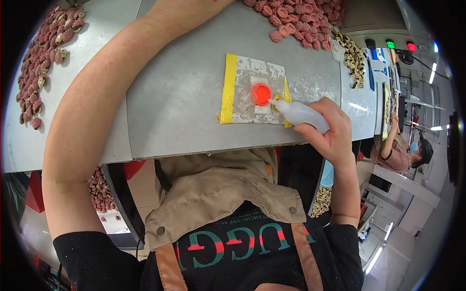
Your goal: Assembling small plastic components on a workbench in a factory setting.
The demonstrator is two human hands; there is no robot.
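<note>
My right hand [335,131] grips a white translucent squeeze bottle [303,116] with a narrow nozzle. The nozzle tip is at the right edge of a bright red-orange round piece [262,94], but whether the two touch I cannot tell. This piece sits on a small whitish patch on a stained grey-white board [242,109] with yellow strips along its sides. A small yellowish ring [277,103] lies partly behind the nozzle. My left arm reaches far across the table, and my left hand [189,13] is at the top edge with its fingers out of view.
Pink-red bumpy, berry-like pieces [306,19] are heaped at the far side of the grey table [174,106]. Similar pieces with cream and dark parts [46,58] lie at the left. Small cream-and-dark pieces [354,56] lie far right. Another person [400,150] works beyond them.
</note>
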